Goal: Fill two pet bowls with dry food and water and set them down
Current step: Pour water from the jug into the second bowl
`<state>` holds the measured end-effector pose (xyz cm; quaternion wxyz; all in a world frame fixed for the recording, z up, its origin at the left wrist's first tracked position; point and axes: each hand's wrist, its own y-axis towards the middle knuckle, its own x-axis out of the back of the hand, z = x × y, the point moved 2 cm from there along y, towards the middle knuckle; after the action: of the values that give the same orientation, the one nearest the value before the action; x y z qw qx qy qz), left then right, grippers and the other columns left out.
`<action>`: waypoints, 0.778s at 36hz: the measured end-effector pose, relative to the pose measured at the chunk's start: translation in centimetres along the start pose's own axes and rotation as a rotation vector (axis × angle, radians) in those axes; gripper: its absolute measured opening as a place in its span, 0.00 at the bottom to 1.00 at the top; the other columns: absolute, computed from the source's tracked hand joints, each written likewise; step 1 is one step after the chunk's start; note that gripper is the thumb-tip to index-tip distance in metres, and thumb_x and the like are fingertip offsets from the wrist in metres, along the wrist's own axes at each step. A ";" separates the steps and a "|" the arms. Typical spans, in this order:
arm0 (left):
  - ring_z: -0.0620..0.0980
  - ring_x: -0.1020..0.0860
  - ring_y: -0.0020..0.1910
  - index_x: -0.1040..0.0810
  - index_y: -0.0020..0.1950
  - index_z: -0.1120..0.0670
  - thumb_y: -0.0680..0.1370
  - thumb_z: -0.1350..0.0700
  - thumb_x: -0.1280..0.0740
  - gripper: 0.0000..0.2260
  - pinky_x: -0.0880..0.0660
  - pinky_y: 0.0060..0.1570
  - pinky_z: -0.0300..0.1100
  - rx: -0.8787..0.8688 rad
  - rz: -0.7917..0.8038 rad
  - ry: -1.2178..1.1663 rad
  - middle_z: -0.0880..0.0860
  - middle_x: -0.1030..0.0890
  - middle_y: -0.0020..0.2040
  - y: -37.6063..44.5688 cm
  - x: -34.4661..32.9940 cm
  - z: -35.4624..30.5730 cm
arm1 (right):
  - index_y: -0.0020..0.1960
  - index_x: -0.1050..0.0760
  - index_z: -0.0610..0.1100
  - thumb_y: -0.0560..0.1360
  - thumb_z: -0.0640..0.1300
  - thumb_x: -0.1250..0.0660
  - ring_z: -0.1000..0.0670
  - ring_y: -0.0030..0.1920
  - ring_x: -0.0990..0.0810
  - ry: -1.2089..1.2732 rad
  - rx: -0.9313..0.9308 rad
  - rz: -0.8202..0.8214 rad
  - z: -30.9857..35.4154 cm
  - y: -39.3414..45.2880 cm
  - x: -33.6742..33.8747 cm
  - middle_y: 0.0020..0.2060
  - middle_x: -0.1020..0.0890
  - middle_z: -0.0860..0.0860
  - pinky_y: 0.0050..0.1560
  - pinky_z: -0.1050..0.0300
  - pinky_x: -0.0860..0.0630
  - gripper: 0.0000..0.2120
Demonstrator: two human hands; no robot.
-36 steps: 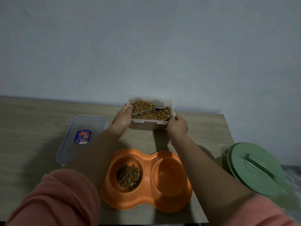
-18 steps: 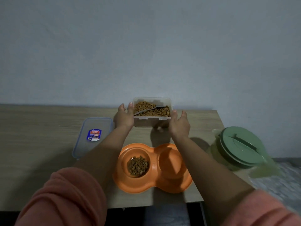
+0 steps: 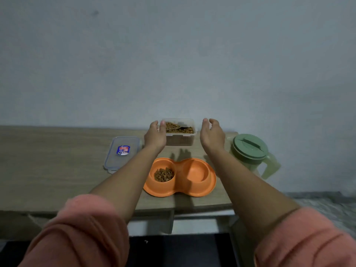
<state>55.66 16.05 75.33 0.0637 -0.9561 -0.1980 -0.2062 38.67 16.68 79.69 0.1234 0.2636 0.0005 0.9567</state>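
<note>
On the counter point(image 3: 57, 170), left to right: container lid point(image 3: 122, 153), left hand point(image 3: 155, 136) with relaxed fingers beside the kibble container point(image 3: 180, 132), right hand point(image 3: 212, 135) loosely spread — holding nothing. The orange double bowl point(image 3: 180, 177) has kibble left, right well dry; next, I'd take the green pitcher point(image 3: 250, 151) by its handle — pour slowly.

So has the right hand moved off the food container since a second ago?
Yes. The right hand has let go and drifted right of the food container, toward the green pitcher; a gap now shows between hand and container.
</note>
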 end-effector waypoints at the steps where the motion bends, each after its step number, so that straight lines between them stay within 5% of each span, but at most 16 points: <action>1: 0.55 0.32 0.72 0.36 0.75 0.57 0.83 0.46 0.47 0.24 0.37 0.70 0.45 -0.011 0.000 0.006 0.57 0.31 0.73 -0.8 0.0 -0.1 | 0.72 0.36 0.40 0.82 0.52 0.49 0.43 0.70 0.32 0.000 0.010 0.004 0.1 -0.4 0.4 0.70 0.30 0.43 0.67 0.52 0.36 0.24; 18: 0.57 0.31 0.70 0.34 0.73 0.58 0.83 0.50 0.45 0.21 0.36 0.66 0.46 0.110 -0.045 0.112 0.57 0.29 0.71 -14.8 -8.3 1.0 | 0.68 0.30 0.39 0.78 0.43 0.42 0.43 0.64 0.27 -0.074 0.115 0.023 -7.0 -1.9 12.3 0.65 0.27 0.42 0.64 0.54 0.32 0.19; 28: 0.59 0.29 0.67 0.35 0.73 0.59 0.81 0.55 0.41 0.20 0.32 0.64 0.48 0.277 -0.072 0.214 0.59 0.27 0.69 -20.5 -11.9 5.1 | 0.71 0.35 0.43 0.75 0.41 0.38 0.42 0.70 0.36 -0.273 0.086 -0.036 -13.3 -1.2 16.9 0.69 0.34 0.42 0.70 0.48 0.37 0.25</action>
<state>39.26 31.61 66.50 0.2080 -0.9031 -0.2505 -0.2799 18.23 22.71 76.66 0.1278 0.3965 0.0293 0.9086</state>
